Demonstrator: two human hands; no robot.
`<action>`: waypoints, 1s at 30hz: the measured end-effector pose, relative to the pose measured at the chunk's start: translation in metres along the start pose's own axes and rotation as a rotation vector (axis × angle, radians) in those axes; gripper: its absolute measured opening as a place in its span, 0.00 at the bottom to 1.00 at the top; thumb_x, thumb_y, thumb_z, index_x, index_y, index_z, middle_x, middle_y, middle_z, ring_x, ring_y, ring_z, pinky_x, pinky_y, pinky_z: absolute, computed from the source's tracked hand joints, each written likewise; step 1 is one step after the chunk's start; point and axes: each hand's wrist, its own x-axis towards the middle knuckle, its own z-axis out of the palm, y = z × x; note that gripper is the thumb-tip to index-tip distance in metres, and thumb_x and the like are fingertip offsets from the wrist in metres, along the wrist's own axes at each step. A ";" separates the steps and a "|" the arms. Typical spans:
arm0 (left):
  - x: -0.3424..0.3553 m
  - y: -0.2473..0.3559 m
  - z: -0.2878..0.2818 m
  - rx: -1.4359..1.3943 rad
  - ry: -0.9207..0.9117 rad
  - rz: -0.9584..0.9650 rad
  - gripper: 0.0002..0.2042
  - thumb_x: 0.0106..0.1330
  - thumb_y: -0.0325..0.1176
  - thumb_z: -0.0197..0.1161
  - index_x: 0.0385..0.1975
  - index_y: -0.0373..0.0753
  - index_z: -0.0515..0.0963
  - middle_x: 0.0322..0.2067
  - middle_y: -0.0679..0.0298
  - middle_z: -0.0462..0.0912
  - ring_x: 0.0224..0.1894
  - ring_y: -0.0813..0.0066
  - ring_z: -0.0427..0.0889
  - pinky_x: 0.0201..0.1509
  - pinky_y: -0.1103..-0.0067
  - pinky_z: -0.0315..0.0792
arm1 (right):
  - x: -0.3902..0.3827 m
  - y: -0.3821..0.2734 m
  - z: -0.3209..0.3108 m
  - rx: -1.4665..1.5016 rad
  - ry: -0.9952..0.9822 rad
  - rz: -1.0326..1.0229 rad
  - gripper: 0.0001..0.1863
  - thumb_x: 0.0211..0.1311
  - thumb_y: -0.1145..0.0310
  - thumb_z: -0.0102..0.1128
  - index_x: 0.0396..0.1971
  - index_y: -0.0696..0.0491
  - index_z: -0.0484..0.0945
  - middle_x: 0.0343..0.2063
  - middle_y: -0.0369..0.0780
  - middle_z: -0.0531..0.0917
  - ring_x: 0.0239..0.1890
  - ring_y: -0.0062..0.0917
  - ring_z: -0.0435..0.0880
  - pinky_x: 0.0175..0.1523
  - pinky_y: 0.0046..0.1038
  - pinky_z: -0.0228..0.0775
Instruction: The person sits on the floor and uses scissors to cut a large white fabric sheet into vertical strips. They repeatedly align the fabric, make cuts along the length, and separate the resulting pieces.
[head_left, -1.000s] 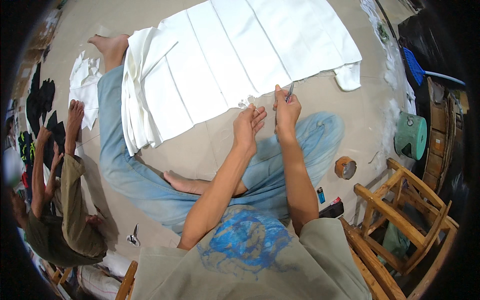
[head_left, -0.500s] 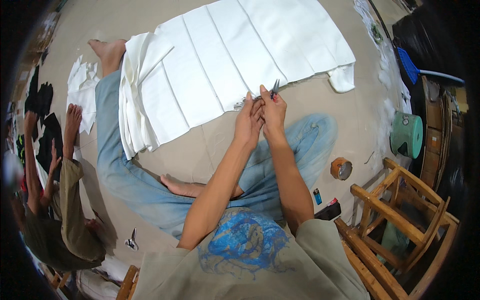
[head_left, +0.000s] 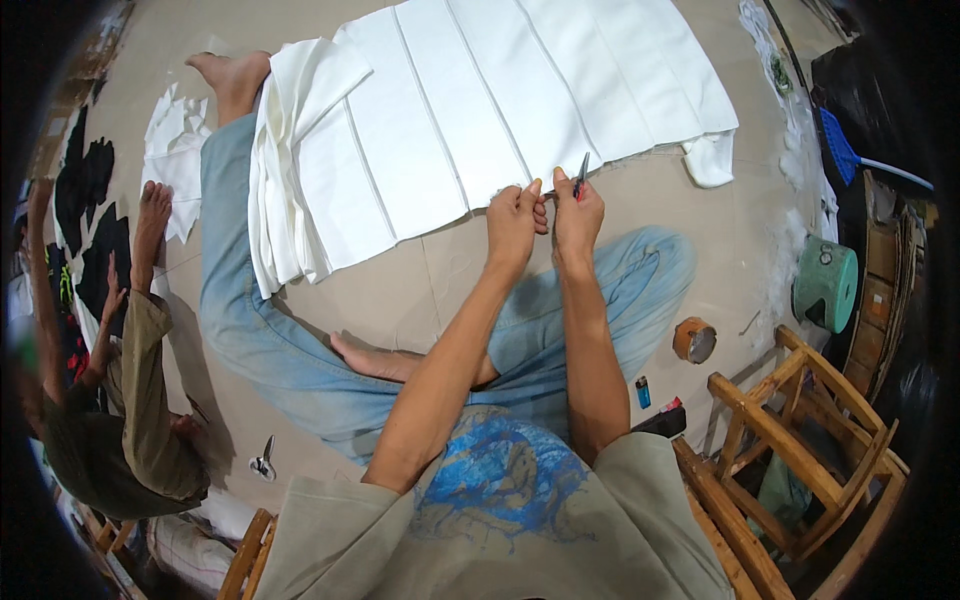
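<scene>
Off between eight and nine o'clock, a co-worker [head_left: 85, 455] seated low on the floor [head_left: 390, 290], in olive trousers [head_left: 150, 430]! Swinging up to ten, white scraps [head_left: 172, 150] beside a bare foot [head_left: 153, 208], then down to eight for silver scissors [head_left: 262, 466]. Now up to twelve o'clock, straight to the big white cloth [head_left: 520, 90], spread flat across the floor, crossed by thin grey lines, with loose folds bunched at its ten o'clock end. Near one, at the cloth's near edge, the left hand [head_left: 513, 228], thumb and curled fingers clamped on that edge. Right beside it, between one and two, the right hand [head_left: 578, 220], closed round small snips [head_left: 581, 177], blades pointing up to twelve. Only a narrow gap between the hands! Out to four o'clock, a blue lighter [head_left: 643, 392]; over at three, a brown roll [head_left: 688, 340]; back toward four, a wooden chair frame [head_left: 795, 450], and out at three, a green stool [head_left: 820, 285]
</scene>
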 end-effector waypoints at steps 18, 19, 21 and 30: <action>0.002 -0.022 -0.018 0.004 -0.159 0.091 0.12 0.83 0.38 0.49 0.36 0.38 0.70 0.25 0.72 0.69 0.25 0.84 0.65 0.28 0.83 0.60 | -0.033 -0.054 -0.049 -0.469 0.052 -0.249 0.22 0.76 0.52 0.57 0.39 0.61 0.81 0.17 0.35 0.74 0.21 0.19 0.71 0.28 0.26 0.62; 0.000 -0.016 -0.020 0.040 -0.155 0.091 0.12 0.83 0.38 0.50 0.36 0.38 0.70 0.25 0.73 0.69 0.25 0.84 0.65 0.28 0.84 0.60 | -0.039 -0.061 -0.048 -0.497 0.020 -0.255 0.22 0.76 0.53 0.57 0.39 0.61 0.81 0.17 0.35 0.75 0.21 0.18 0.71 0.28 0.26 0.62; -0.004 -0.015 -0.022 0.069 -0.146 0.075 0.12 0.83 0.38 0.50 0.36 0.39 0.70 0.26 0.73 0.70 0.26 0.84 0.65 0.29 0.84 0.61 | -0.055 -0.074 -0.042 -0.554 -0.039 -0.262 0.21 0.76 0.54 0.56 0.40 0.60 0.81 0.17 0.35 0.75 0.22 0.17 0.71 0.29 0.26 0.62; -0.003 -0.008 -0.017 0.022 -0.109 0.037 0.13 0.82 0.39 0.51 0.36 0.39 0.71 0.26 0.72 0.70 0.27 0.85 0.65 0.29 0.83 0.62 | -0.041 -0.060 -0.044 -0.405 -0.403 0.279 0.26 0.74 0.50 0.58 0.26 0.59 0.82 0.15 0.31 0.73 0.20 0.17 0.69 0.27 0.22 0.58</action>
